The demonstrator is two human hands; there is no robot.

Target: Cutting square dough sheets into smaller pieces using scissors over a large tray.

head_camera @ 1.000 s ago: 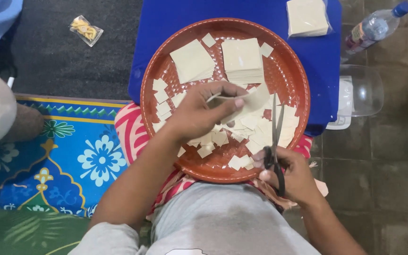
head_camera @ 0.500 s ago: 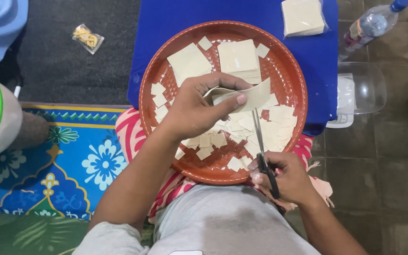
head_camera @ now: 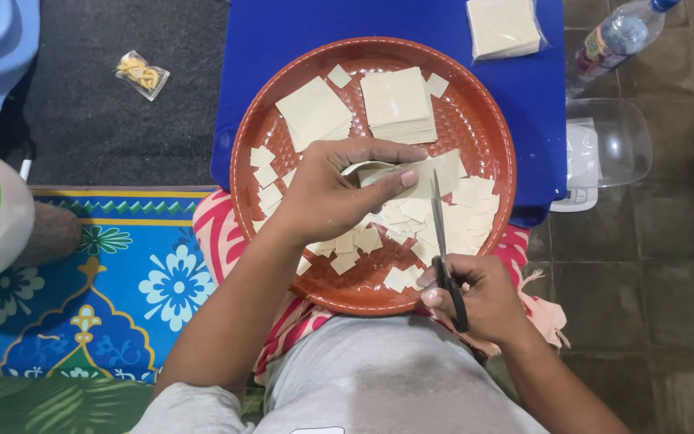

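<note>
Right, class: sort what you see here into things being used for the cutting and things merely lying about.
In use:
left hand holding a pale strip
right hand with scissors
brown tray of cut squares
two uncut stacks

Lying about:
water bottle
small snack packet
bagged sheets
clear container
patterned mat

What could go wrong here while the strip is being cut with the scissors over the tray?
The scissors blades meet the folded dough strip right beside the left hand, so its thumb could be nicked. The round tray juts off the blue table toward the lap; pressing down might tip it and spill the cut squares.
</note>
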